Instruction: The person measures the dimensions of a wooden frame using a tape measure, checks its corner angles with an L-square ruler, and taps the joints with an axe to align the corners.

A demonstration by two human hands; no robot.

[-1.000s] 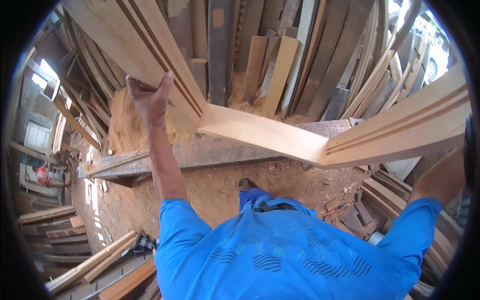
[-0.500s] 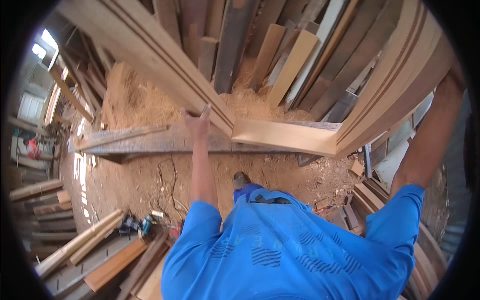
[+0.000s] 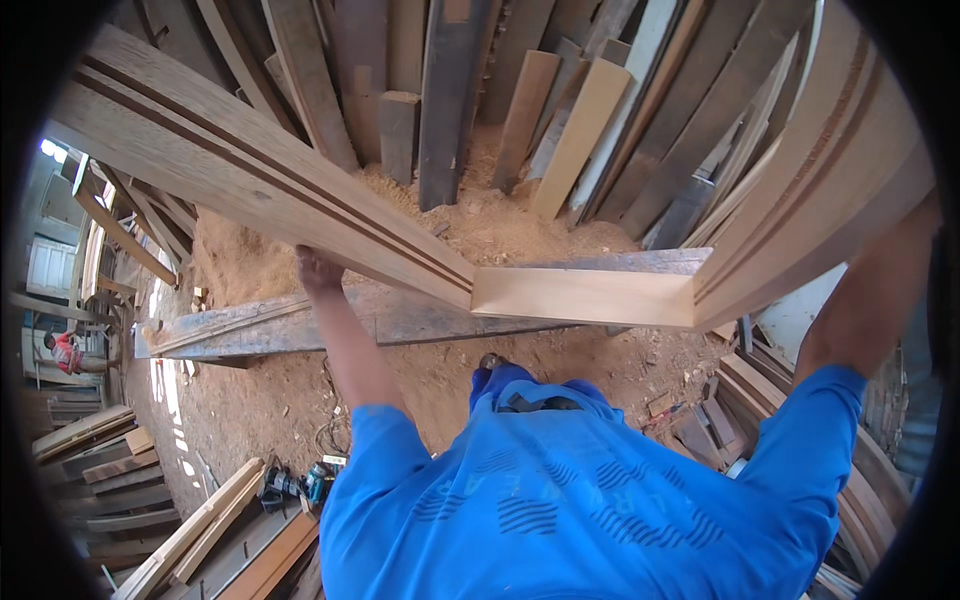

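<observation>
A large wooden frame spreads out before me. Its grooved left board and grooved right board are joined at the near end by a short, smooth crosspiece. My left hand is closed on the lower edge of the left board, its fingers partly hidden by the wood. At the far right my right hand meets the outer side of the right board. The dark rim and the board hide its fingers. The crosspiece hangs over a thick, worn beam.
Many planks lean in a row at the back, above heaped sawdust. Stacked boards and a power tool lie at lower left. More timber is at right. A person in red is far left.
The left board has swung outward to the left and lower, my left hand moving left with it. The crosspiece has shifted slightly right and nearer. My view has tilted a little.
</observation>
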